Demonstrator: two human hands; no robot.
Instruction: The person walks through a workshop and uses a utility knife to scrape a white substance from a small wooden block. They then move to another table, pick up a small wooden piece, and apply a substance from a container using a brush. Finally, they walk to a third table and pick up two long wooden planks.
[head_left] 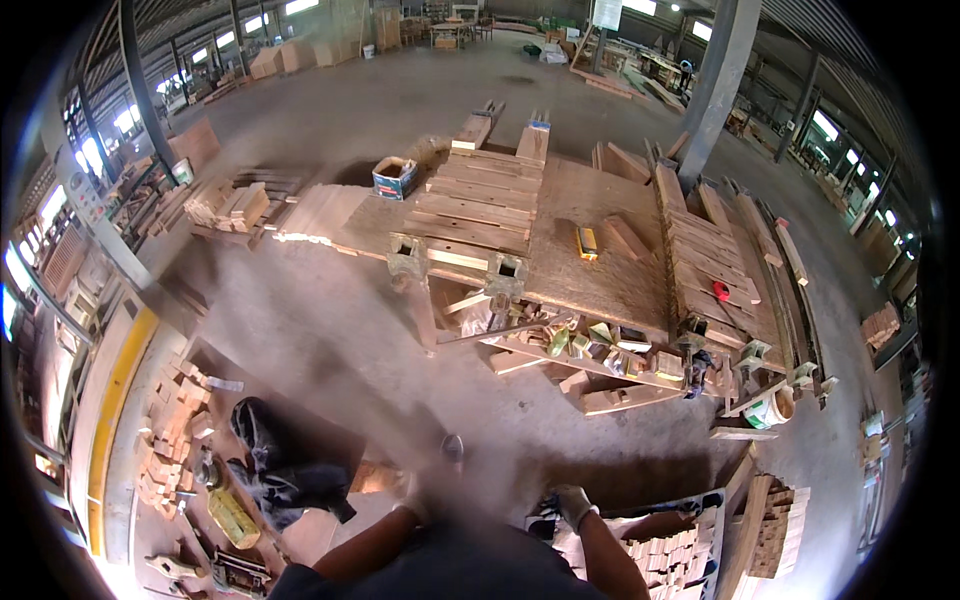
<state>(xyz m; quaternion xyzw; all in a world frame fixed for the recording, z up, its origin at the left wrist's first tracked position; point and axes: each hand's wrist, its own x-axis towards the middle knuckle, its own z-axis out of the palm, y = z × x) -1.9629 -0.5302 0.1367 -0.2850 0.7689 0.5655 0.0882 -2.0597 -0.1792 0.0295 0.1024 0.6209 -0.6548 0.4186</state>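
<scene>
Hands (pixel 573 505): two
Slatted wood panels (pixel 475 212) on the bench (pixel 600 287): two
Open cardboard box (pixel 395 180), bench's back left edge: one
Yellow box-shaped object (pixel 587 243), bench's middle: one
White bucket (pixel 768 412), bench's front right corner: one

Floor (pixel 330 320) ahead open | workbench (pixel 620 285) bars beyond | wood blocks (pixel 668 560) crowd right

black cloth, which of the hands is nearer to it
Left. The left hand is to the right of the black cloth; the right hand is much farther right.
</scene>
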